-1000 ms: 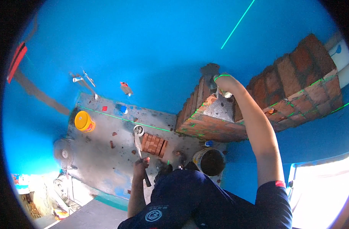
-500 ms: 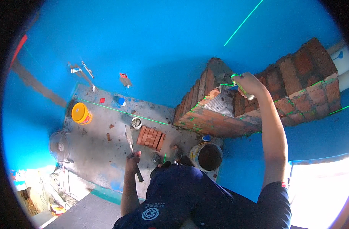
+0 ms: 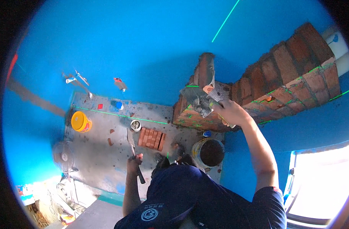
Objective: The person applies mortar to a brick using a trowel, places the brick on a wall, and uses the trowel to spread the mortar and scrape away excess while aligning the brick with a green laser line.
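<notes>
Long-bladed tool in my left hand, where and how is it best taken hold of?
Probably take the long-bladed tool by its dark handle, coming from your own side: the pale blade points away from you, while the handle's free end sticks out toward you past your left hand.

A grey-smeared trowel (image 3: 207, 110) slants beside the stepped brick wall (image 3: 266, 78), with a pale-bladed, dark-handled tool (image 3: 130, 142) well leftward.
</notes>
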`<state>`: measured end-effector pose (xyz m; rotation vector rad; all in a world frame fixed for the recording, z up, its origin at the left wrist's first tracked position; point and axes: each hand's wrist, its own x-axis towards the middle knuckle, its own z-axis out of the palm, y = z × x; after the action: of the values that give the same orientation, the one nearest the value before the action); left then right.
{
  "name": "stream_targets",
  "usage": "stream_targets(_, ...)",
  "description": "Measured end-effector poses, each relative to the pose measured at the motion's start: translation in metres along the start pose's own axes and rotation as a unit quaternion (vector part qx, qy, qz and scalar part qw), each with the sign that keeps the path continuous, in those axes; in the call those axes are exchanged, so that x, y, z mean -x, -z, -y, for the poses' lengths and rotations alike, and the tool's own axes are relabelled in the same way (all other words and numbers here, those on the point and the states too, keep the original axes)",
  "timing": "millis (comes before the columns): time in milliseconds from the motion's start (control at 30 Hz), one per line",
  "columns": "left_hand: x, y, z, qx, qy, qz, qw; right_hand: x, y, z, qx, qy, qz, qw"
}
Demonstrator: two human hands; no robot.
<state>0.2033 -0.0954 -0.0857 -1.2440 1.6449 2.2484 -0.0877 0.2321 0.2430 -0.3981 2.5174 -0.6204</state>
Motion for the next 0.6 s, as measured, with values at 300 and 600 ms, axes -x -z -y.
stream_targets(300,0.002,0.006,-0.01,0.009,-0.022,0.014,1.0,0.026,-0.036,-0.065,-0.352,-0.017,-0.223,0.909)
stream_targets(600,0.002,0.004,-0.018,-0.056,-0.008,0.04,0.998,0.082,-0.204,-0.15,-0.329,-0.106,-0.246,0.905)
